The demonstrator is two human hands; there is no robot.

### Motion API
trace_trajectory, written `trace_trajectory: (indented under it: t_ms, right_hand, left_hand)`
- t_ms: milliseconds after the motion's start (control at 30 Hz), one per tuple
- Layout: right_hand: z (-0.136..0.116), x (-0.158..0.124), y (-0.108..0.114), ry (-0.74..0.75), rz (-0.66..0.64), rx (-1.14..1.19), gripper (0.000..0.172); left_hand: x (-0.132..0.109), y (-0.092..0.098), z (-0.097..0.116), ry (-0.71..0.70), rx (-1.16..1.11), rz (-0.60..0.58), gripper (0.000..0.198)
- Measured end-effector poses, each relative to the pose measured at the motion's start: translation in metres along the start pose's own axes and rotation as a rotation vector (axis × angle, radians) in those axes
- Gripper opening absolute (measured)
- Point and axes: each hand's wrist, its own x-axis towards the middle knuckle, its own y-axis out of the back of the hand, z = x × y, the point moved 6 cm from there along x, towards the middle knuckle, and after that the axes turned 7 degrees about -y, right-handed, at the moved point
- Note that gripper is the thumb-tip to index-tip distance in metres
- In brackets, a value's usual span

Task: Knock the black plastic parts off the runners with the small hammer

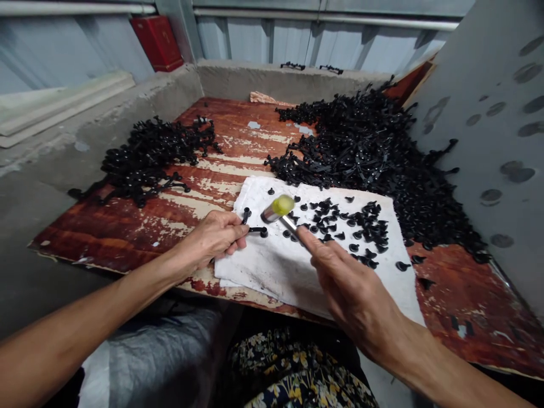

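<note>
My left hand (223,232) pinches a black plastic part (257,230) at the left edge of a white cloth (272,272). Two knob-ended arms of the part stick out past my fingers. Wrapped round the handle of a small mallet (283,205), my right hand (348,277) is closed. The mallet's head is yellow-green on one end, a little blurred, and hovers close to the part; whether it touches the cloth I cannot tell. Many small black plastic caps (327,218) lie scattered on the cloth, to the right of the mallet.
A big heap of black plastic parts (361,141) covers the board's right back, against a grey spotted panel (488,141). A smaller pile (157,153) lies on the left. The worn red-brown board (229,136) meets low concrete walls, and a red box (159,42) stands in the corner.
</note>
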Motion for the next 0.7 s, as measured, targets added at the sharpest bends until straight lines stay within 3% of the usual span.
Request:
trace_trajectory:
  t_ms: [67, 233, 367, 467, 600, 700]
  right_hand:
    - [-0.002, -0.001, 0.005, -0.001, 0.056, 0.025, 0.076]
    - [-0.006, -0.001, -0.003, 0.045, -0.103, -0.078, 0.074]
    - [-0.002, 0.001, 0.003, 0.006, 0.017, -0.054, 0.079]
    - [-0.002, 0.001, -0.006, 0.052, -0.079, -0.138, 0.079]
    - [-0.001, -0.001, -0.003, 0.034, 0.009, -0.081, 0.077]
    - [0.001, -0.001, -0.008, 0.05, -0.071, -0.147, 0.079]
  left_hand:
    - [-0.001, -0.001, 0.0, -0.006, -0.003, -0.013, 0.028]
    - [-0.003, 0.0, 0.003, 0.011, 0.019, 0.018, 0.028]
    - [-0.002, -0.001, 0.003, 0.002, 0.006, -0.011, 0.027]
    - [0.001, 0.0, 0.0, 0.004, 0.033, -0.003, 0.029]
    - [0.003, -0.001, 0.0, -0.032, 0.04, -0.022, 0.029]
    - [0.003, 0.0, 0.0, -0.012, 0.051, -0.025, 0.03]
